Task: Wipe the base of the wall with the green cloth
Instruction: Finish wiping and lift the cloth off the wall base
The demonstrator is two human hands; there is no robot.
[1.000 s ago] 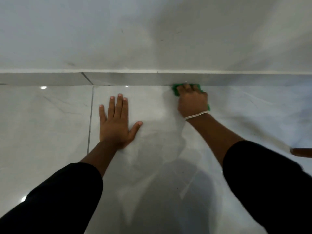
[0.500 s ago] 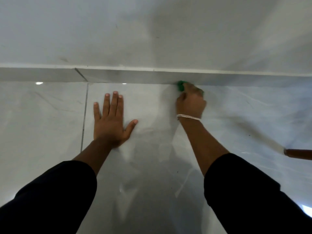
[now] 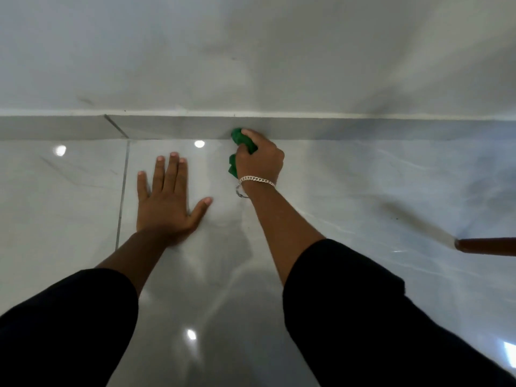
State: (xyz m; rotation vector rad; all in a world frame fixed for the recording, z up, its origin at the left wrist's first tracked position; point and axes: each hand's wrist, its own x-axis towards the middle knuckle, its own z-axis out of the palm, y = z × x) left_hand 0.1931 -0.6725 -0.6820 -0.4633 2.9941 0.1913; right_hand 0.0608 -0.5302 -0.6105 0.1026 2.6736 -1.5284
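The green cloth (image 3: 239,137) is bunched in my right hand (image 3: 258,157), which presses it against the grey tiled base of the wall (image 3: 178,127) near the middle of the view. Part of the cloth hangs out under my palm; the rest is hidden by my fingers. A silver chain sits on that wrist. My left hand (image 3: 167,202) lies flat on the glossy floor, fingers spread, to the left of the cloth and apart from it.
The white wall (image 3: 251,51) rises above the grey skirting strip. A tile joint (image 3: 122,188) runs down the floor left of my left hand. A brown wooden leg or handle (image 3: 485,246) juts in at the right edge.
My right hand has slid the cloth leftward along the skirting and turned from flat on the floor to gripping it against the wall base. The left hand stays planted.
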